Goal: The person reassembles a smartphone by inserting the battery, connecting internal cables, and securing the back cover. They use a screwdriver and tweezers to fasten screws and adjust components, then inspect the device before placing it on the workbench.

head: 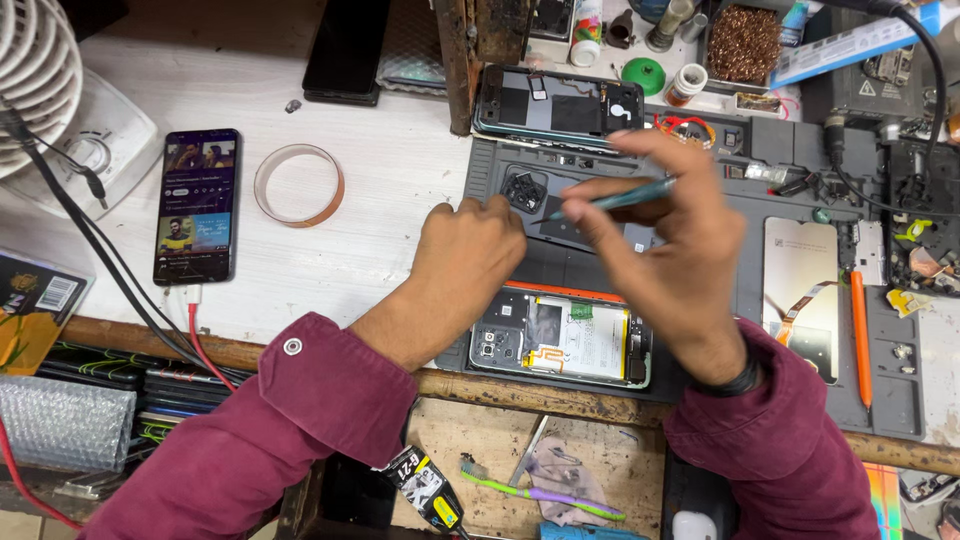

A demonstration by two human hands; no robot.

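Note:
My right hand (665,250) grips a thin teal-handled tool (625,197), its tip pointing left toward a small black camera-frame part (524,190) on the grey repair mat (760,290). My left hand (468,255) rests knuckles-up on the mat beside that part, its fingers curled down onto the mat; what they touch is hidden. Below both hands lies an opened phone (560,340) with its battery and boards exposed. Another opened phone shell (558,106) lies at the mat's far edge.
A lit phone (197,205) on a red cable and a tape ring (299,185) lie to the left by a white fan (40,80). A detached screen (800,290) and an orange pry tool (861,335) lie right. Bottles and brass wool stand behind. A green toothbrush (540,492) lies below.

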